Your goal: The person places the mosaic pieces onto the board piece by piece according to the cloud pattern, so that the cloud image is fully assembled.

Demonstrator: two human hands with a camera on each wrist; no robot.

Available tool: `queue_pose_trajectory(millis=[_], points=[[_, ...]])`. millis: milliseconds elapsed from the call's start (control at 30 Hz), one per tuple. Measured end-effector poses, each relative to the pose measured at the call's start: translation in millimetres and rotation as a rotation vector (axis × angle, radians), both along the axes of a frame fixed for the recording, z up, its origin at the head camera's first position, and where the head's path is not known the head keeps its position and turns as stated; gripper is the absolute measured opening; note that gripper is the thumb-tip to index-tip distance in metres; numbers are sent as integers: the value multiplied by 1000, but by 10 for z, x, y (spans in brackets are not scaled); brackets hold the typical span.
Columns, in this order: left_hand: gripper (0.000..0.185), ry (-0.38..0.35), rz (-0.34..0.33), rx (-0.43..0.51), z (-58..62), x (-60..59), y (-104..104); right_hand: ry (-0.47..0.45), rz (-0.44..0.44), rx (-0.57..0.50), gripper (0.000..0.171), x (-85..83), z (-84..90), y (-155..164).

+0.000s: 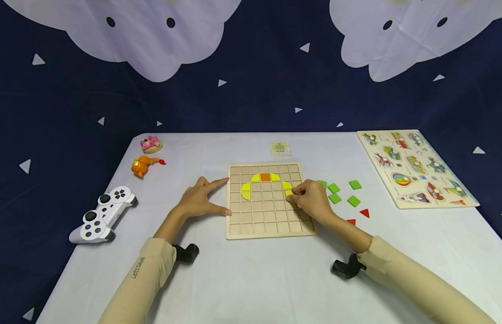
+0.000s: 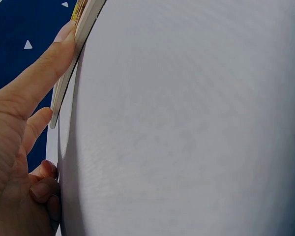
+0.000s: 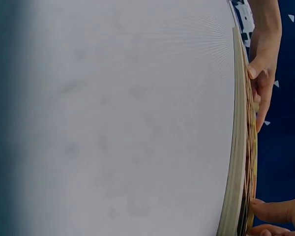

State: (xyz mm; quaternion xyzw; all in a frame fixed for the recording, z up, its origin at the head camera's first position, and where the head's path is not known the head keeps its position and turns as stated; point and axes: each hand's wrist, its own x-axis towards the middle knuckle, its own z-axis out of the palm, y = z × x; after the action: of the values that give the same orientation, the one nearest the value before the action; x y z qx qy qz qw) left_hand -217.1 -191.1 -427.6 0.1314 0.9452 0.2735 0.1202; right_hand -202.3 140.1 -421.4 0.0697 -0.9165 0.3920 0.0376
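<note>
On the white table lies a wooden grid board [image 1: 259, 216], holding yellow quarter-circle pieces [image 1: 245, 191] and an orange square [image 1: 265, 177] in its cells. My left hand [image 1: 198, 199] steadies the board's left edge, index finger and thumb spread apart with their tips against it. In the left wrist view the thumb [image 2: 49, 64] lies along the board's rim. My right hand [image 1: 314, 201] is over the board's right side, pinching a yellow quarter-circle [image 1: 289, 193] between thumb and index finger at a cell below another yellow piece. Its fingers partly cover that piece.
Green squares [image 1: 354, 201] and red triangles [image 1: 365, 213] lie right of the board. A small pattern card [image 1: 280, 149] sits behind it. A picture puzzle board [image 1: 417, 171] occupies the back right. At left are a white game controller [image 1: 103, 216], an orange figurine [image 1: 143, 165] and a pink figurine [image 1: 151, 144].
</note>
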Motion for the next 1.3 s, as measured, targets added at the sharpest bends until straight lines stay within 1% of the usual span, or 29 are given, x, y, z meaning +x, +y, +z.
queue_pose_trajectory(millis=[267,400,567,700,900,1000,1100,1200,1300], points=[[105,1,5,-16,-4,-5,5,-47,-53,4,19,22,31,-67],[105,-3,7,-10,10,-9,11,-49,-68,8,20,18,46,-78],[105,-6,10,-3,9,-13,8,-30,-74,18,18,15,42,-83],[106,-11,13,-6,1,-7,4,-11,-70,32,20,36,20,-68],[106,-15,18,-10,-9,9,2,43,-18,87,32,92,5,-31],[106,-13,16,-13,-12,13,8,57,-4,110,36,107,23,16],[106,-8,13,-15,-8,13,16,69,2,115,34,93,47,112],[106,-4,13,-15,-7,6,18,92,11,129,31,42,67,251],[106,-1,16,-18,-9,-2,15,101,25,150,32,-37,75,407]])
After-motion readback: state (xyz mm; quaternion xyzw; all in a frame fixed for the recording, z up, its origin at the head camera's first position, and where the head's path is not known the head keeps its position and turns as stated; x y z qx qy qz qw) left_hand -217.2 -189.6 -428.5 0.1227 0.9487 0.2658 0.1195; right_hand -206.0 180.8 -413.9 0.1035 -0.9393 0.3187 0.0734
